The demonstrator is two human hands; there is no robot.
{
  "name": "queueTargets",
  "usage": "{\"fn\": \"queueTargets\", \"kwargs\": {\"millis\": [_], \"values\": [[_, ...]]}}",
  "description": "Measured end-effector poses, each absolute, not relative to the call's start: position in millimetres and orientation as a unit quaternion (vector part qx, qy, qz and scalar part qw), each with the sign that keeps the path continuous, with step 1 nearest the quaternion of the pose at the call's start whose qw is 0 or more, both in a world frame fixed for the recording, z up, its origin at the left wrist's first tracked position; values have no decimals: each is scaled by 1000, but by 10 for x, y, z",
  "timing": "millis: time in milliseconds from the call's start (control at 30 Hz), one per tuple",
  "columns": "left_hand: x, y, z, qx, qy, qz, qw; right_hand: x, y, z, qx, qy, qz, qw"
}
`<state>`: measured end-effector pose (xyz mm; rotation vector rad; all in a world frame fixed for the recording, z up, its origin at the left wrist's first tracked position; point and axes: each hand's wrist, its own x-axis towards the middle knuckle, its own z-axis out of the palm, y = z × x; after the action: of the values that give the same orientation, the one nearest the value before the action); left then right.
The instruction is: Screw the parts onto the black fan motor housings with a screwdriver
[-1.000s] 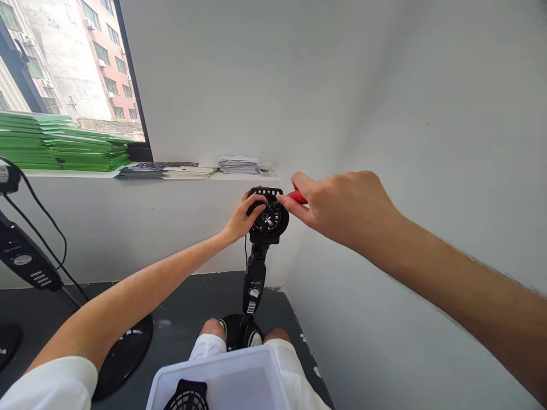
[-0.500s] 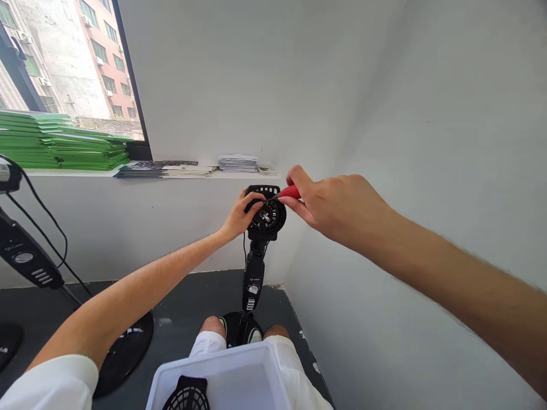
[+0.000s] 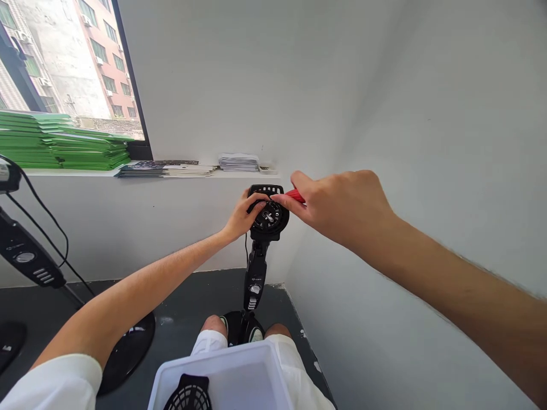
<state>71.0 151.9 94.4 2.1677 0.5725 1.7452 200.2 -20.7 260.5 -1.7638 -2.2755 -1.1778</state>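
A black stand fan (image 3: 256,273) rises between my knees, with its round motor housing (image 3: 278,226) uncovered and facing me. My left hand (image 3: 244,215) grips the housing's upper left, fingers and thumb reaching over its face. In my right hand (image 3: 348,199) is a screwdriver with a red handle (image 3: 296,196), held sideways and pointing left at the top of the housing. Its tip is hidden by my right thumb, close to my left fingertips. I cannot make out a screw there.
A white tray (image 3: 273,376) rests on my lap, holding a black slotted cover (image 3: 190,393). Another stand fan (image 3: 28,256) with cables is on the left, its round base (image 3: 130,356) on the floor. Papers (image 3: 238,162) and green stacks (image 3: 89,149) line the sill; a wall closes the right side.
The fan head and both hands have shifted slightly right in view. My right thumb has come further left along the screwdriver, now covering its shaft.
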Motion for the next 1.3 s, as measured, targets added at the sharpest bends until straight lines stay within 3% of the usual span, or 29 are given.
{"fn": "queueTargets", "kwargs": {"millis": [167, 400, 567, 767, 933, 1100, 1233, 1300], "values": [[704, 1495, 942, 747, 198, 614, 158, 2030, -149, 2568, -529, -800, -280, 45], [718, 1448, 924, 750, 209, 610, 147, 2033, -181, 2626, -593, -701, -395, 23], [721, 1476, 918, 745, 209, 616, 147, 2044, -170, 2629, -538, -794, -283, 15], [722, 1478, 923, 752, 201, 610, 148, 2040, -176, 2619, -587, -712, -386, 8], [720, 1457, 933, 750, 212, 610, 141, 2060, -150, 2639, -540, -800, -260, 28], [714, 1464, 916, 756, 212, 606, 128, 2068, -143, 2650, -592, -720, -359, 37], [716, 1466, 909, 753, 210, 609, 132, 2093, -142, 2677, -545, -797, -257, 41], [719, 1465, 906, 749, 211, 613, 133, 2090, -159, 2678, -543, -796, -266, 19]]}}
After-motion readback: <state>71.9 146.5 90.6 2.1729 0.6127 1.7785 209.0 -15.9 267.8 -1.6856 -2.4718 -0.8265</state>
